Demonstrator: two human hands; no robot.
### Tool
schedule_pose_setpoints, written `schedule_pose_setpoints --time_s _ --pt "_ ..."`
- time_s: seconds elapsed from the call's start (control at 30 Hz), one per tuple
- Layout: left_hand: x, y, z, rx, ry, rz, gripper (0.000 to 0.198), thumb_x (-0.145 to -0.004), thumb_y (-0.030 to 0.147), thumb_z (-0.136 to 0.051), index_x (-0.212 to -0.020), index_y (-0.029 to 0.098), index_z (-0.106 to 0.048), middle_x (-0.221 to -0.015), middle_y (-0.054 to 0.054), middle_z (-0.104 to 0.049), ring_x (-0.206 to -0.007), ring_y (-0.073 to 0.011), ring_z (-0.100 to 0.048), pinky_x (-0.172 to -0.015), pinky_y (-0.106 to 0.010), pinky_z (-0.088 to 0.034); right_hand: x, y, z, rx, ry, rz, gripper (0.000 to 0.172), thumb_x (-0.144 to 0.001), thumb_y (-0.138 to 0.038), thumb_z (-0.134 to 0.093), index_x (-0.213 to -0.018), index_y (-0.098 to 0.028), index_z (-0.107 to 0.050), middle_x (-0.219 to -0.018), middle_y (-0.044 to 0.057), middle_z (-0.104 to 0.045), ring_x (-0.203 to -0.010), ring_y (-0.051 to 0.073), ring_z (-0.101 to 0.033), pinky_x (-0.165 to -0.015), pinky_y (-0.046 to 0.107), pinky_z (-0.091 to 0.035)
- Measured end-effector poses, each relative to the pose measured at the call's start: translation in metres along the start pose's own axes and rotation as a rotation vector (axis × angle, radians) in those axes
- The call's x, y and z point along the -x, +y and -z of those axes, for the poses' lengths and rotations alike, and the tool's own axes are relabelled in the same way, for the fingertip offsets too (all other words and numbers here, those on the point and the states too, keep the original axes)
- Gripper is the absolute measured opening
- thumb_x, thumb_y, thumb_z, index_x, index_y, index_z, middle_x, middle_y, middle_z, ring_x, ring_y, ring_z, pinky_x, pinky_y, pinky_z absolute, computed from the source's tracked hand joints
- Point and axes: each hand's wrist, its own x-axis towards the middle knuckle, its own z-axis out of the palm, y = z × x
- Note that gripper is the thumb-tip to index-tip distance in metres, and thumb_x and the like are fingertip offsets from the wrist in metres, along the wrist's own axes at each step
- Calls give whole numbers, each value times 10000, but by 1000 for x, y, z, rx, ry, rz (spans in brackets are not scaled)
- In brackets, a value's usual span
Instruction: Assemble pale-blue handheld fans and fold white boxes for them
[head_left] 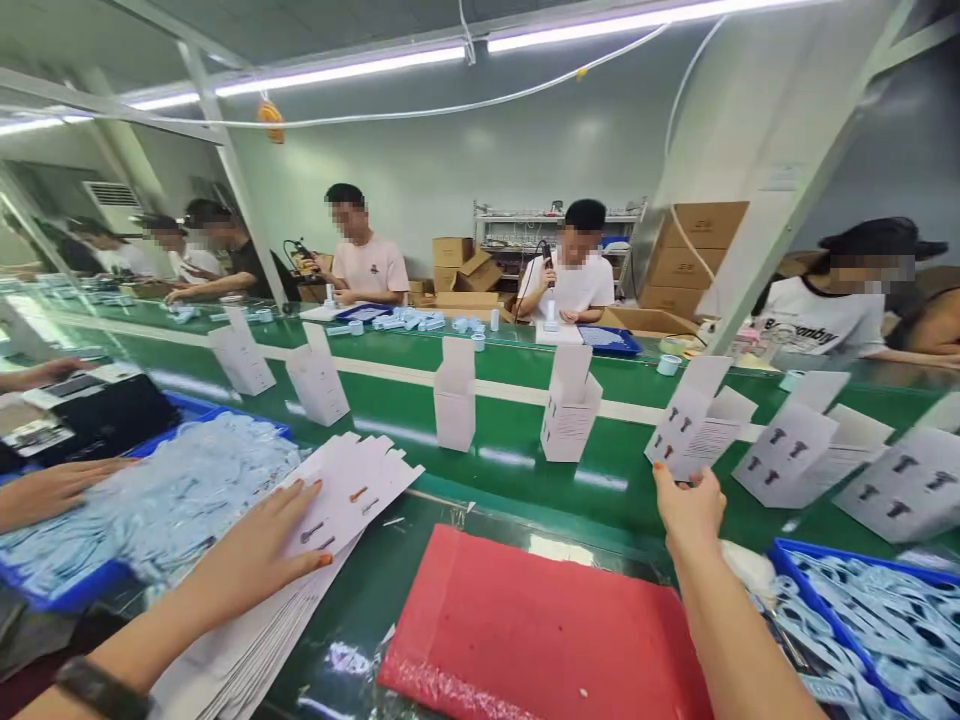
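My left hand (262, 545) lies flat with fingers spread on a fanned stack of flat white carton blanks (352, 490) at the near edge of the bench. My right hand (690, 510) reaches out over the green conveyor belt (517, 440) and its fingers pinch the lower edge of an erected white carton (697, 420) printed with small dark figures. That carton leans on the belt, its top flap open. A red padded mat (525, 630) lies between my two arms.
Several more open white cartons (456, 395) stand in a row along the belt. Blue trays of pale bagged parts (885, 610) sit at my right and left (172, 490). A neighbour's hand (52, 490) rests at left. Several people work across the belt.
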Motion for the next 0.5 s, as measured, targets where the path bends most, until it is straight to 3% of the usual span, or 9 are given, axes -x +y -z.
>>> schedule_pose_setpoints --time_s 0.1,0.2,0.27,0.37,0.5 --pt "7 6 -10 -114 -56 -13 875 -818 641 -595 -1528 141 -483 -1625 -207 -370 -1517 -426 -325 -1240 -556 -275 56 -3 -7 -145 -238 51 652 -790 -421 -632 -1350 -88 -596 -1363 241 -617 -1244 345 -624 -1119 472 -433" --pt "10 12 -16 -179 -12 -53 791 -824 611 -605 -1514 236 -512 -1615 -194 -396 -1492 -483 -336 -1169 -651 -333 121 -11 -24 -297 -516 60 565 -734 -482 -694 -1189 -147 -686 -1183 167 -726 -1126 296 -689 -1052 432 -501" --pt "12 12 -18 -162 33 -85 705 -859 587 -561 -1478 249 -561 -1575 -195 -459 -1452 -486 -403 -1141 -665 -367 159 -17 -40 -393 -677 22 603 -690 -508 -755 -1175 -157 -682 -1139 148 -742 -1069 282 -711 -1013 434 -529" --pt "18 9 -25 -17 100 -139 588 -904 538 -467 -1405 284 -640 -1511 -131 -559 -1383 -399 -529 -1179 -570 -398 202 -27 -63 -531 -874 -113 741 -705 -596 -774 -1287 -170 -603 -1135 145 -736 -975 255 -743 -907 439 -580" --pt "32 16 -44 241 176 -366 440 -832 518 -594 -1252 469 -714 -1450 24 -622 -1371 -363 -554 -1216 -544 -381 227 -41 -80 -722 -1060 -293 781 -775 -702 -693 -1348 -201 -519 -1085 112 -725 -858 215 -755 -771 423 -612"
